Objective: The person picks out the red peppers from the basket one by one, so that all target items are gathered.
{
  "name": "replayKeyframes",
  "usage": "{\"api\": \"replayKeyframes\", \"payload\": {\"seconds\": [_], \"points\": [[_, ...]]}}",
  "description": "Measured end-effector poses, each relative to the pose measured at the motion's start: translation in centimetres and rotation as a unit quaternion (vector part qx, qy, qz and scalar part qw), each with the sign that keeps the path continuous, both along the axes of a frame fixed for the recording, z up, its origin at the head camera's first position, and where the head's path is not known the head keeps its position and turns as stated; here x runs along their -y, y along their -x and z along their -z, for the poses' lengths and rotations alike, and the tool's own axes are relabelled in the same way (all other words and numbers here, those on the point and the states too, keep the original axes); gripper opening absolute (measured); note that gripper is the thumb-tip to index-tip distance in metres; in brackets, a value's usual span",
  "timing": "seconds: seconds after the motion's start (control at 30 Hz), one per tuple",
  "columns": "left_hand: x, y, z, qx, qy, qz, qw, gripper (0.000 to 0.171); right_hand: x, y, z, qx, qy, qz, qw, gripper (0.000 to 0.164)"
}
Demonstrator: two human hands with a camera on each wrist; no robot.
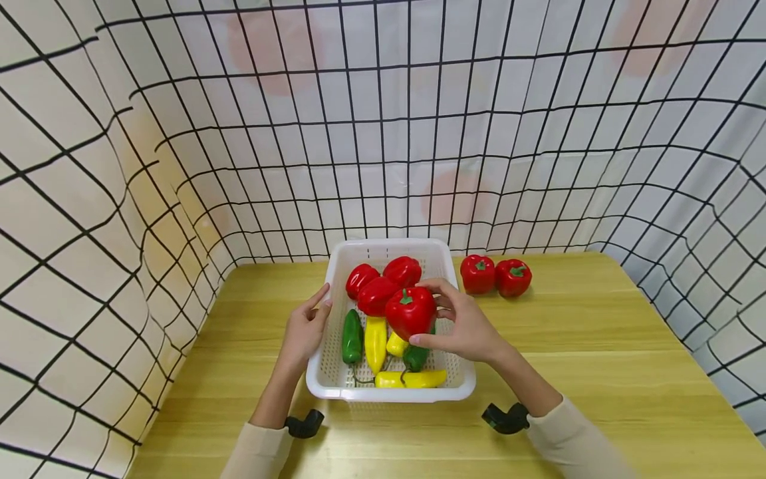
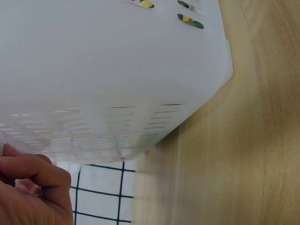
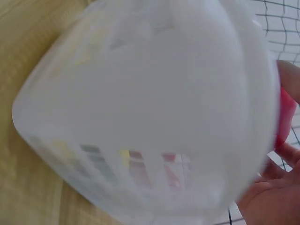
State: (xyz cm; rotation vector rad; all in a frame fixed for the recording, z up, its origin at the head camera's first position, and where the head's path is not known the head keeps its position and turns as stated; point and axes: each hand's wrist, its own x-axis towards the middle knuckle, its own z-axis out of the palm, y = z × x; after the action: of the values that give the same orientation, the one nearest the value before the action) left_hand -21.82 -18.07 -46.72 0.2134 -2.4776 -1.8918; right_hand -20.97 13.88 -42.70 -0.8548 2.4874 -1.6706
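Observation:
A white plastic basket [image 1: 391, 395] with slotted walls stands on the table. My left hand [image 1: 306, 330] holds its left rim, thumb on top; in the left wrist view curled fingers [image 2: 35, 171] lie by the basket's side wall. Over the basket's right half, my right hand [image 1: 469, 327] grips a red bell pepper [image 1: 413, 318], green stem up. Partly behind it in the basket are several red peppers [image 1: 378, 295]. Nearer the front lie a green pepper [image 1: 352, 338], a long yellow pepper [image 1: 376, 342], and another yellow pepper [image 1: 413, 380] set crosswise.
Two more red bell peppers [image 1: 477, 274] sit on the wooden table [image 1: 592, 346], right of the basket near the back edge. A black wire grid [image 1: 409, 159] with pale cloth behind it encloses the back and sides. Each wrist wears a black camera mount [image 1: 506, 419].

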Motion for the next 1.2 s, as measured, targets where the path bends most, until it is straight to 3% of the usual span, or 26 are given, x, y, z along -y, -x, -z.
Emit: {"api": "replayKeyframes", "payload": {"seconds": [0.4,0.7,1.2], "points": [[0.1,0.0,0.1,0.008,-0.006,0.0,1.0,0.044,-5.3,1.0,-0.6,-0.044,-0.006,0.066,0.997,0.083],[0.1,0.1,0.2,0.008,-0.004,0.001,1.0,0.045,-9.2,1.9,0.1,-0.06,-0.014,0.124,0.99,0.084],[0.1,0.0,0.1,0.005,-0.01,0.003,0.9999,0.045,-12.1,3.0,3.2,-0.003,-0.02,0.151,0.988,0.081]]}}
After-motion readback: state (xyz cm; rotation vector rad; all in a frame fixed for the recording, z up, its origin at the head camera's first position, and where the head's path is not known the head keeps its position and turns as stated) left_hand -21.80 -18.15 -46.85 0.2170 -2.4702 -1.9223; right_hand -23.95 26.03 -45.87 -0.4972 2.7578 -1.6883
